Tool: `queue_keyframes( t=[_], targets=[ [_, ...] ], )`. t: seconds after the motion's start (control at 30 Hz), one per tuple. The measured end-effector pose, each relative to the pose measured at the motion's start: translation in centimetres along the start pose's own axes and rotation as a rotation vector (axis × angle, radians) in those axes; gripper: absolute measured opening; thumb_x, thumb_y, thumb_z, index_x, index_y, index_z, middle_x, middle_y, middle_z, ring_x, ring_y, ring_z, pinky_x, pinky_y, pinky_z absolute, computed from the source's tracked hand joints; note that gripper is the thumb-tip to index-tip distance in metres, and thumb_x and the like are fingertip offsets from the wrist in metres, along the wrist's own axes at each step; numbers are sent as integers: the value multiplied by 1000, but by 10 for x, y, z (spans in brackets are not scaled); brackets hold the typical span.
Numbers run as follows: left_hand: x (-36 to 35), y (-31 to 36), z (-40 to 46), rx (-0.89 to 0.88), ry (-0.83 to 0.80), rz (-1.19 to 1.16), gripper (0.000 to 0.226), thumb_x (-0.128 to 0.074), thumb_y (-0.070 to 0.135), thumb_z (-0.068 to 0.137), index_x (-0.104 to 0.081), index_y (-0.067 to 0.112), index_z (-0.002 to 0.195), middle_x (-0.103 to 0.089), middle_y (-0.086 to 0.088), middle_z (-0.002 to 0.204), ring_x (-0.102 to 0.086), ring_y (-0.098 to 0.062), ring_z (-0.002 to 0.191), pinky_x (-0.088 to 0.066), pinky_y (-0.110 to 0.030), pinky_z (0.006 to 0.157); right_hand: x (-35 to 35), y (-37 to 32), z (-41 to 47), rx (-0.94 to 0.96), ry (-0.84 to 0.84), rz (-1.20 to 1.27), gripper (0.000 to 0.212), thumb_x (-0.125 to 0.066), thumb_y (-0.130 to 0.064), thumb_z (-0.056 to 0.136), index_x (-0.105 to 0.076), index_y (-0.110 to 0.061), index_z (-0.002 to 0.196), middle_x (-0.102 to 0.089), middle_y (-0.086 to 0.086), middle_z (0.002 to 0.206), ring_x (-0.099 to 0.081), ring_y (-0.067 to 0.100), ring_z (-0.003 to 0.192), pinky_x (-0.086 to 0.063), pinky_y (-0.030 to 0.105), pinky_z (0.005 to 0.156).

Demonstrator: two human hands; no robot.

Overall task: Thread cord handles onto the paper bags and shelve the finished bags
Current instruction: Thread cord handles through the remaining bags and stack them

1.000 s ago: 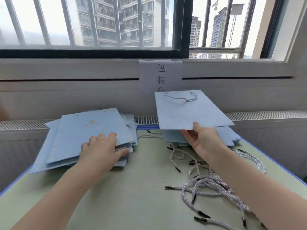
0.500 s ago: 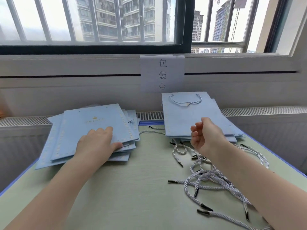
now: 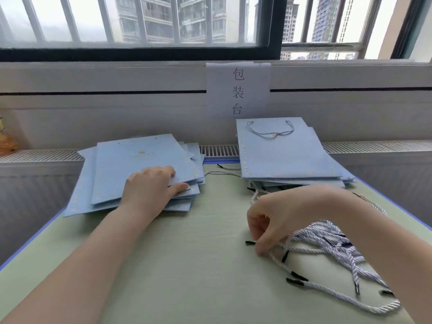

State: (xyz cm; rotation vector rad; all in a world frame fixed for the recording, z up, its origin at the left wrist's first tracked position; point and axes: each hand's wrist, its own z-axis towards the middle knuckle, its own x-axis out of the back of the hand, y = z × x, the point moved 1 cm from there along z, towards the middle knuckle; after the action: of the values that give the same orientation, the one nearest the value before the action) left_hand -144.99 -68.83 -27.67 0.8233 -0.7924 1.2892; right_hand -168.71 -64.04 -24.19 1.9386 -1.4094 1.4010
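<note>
The pale green table top with a blue edge [image 3: 191,265] fills the near view. On it, the right hand [image 3: 280,220] pinches 1 cord from the loose pile of white twisted cords with black tips [image 3: 332,256]. The left hand [image 3: 149,190] grips the edge of the flat stack of light blue paper bags without handles [image 3: 131,164]. Farther right, the stack of finished blue bags [image 3: 287,157] lies long-ways toward the window [image 3: 140,19], its rope handle [image 3: 271,129] at the far end, below a white paper sign [image 3: 238,90].
</note>
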Motion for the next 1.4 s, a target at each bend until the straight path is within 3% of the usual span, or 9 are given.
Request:
queue_keyframes(
  t=[0.2,0.33,0.5,0.63,0.77,0.97,1.07,1.17,1.4],
  targets=[
    [-7,-1,0,-90,120,152,35,-45,46,96,-61,17,85,-65,1,81,-58,-22,73,-35,-26,57,-9,-2,18,56,316,-10,13,-56,-34,89,-58,-22,82,-62,-10,73,-53,5,59,-44,22,57],
    [-6,-3,-1,-147,277,133,39,-76,21,78,-51,15,49,-45,0,40,-29,-16,36,-14,-13,50,0,-2,21,176,768,253,13,-55,-23,93,-52,-21,81,-68,-7,68,-49,4,49,-41,21,55],
    [8,0,-4,-162,449,35,37,-53,27,91,-55,13,57,-46,-2,45,-31,-17,41,-11,-15,49,18,-1,1,429,1272,760,10,-51,-4,95,-50,-11,88,-68,9,72,-66,19,58,-54,25,56],
    [29,18,-9,-189,588,-31,37,-42,30,95,-63,13,69,-51,-3,49,-42,-22,41,-20,-20,47,28,5,-7,495,1396,1090,14,-53,2,92,-52,-11,96,-67,13,86,-69,18,75,-55,23,71],
    [52,45,-22,-235,704,-85,34,-46,24,95,-62,13,67,-31,3,48,-25,-19,42,-17,-20,47,33,15,-7,379,1360,1208,21,-42,-2,98,-59,-13,94,-61,1,75,-62,10,73,-56,26,72],
    [48,83,-42,-459,641,-184,26,-52,20,91,-66,13,71,-54,2,53,-54,-22,48,-31,-23,37,18,21,22,-67,633,1716,23,-36,-25,101,-48,-8,89,-36,1,55,-30,7,33,-21,13,29],
    [37,95,-51,-684,501,-203,7,-68,9,79,-66,16,76,-63,4,66,-62,-20,64,-44,-31,44,14,25,24,-51,530,1619,45,-39,-45,97,-55,-7,79,-48,5,55,-40,13,36,-26,14,34],
    [32,100,-52,-749,377,-323,8,-64,17,85,-68,18,78,-66,7,72,-65,-19,74,-48,-32,58,12,26,20,-61,583,1364,26,-53,-28,95,-60,-4,90,-60,13,76,-58,23,58,-43,25,51],
    [36,51,-16,-72,307,-435,36,-44,33,94,-58,17,123,-61,-3,119,-48,-28,118,-38,-40,91,34,38,-1,84,620,1237,16,-66,-17,74,-65,-10,88,-66,11,81,-63,24,64,-51,30,64]
  ],
)
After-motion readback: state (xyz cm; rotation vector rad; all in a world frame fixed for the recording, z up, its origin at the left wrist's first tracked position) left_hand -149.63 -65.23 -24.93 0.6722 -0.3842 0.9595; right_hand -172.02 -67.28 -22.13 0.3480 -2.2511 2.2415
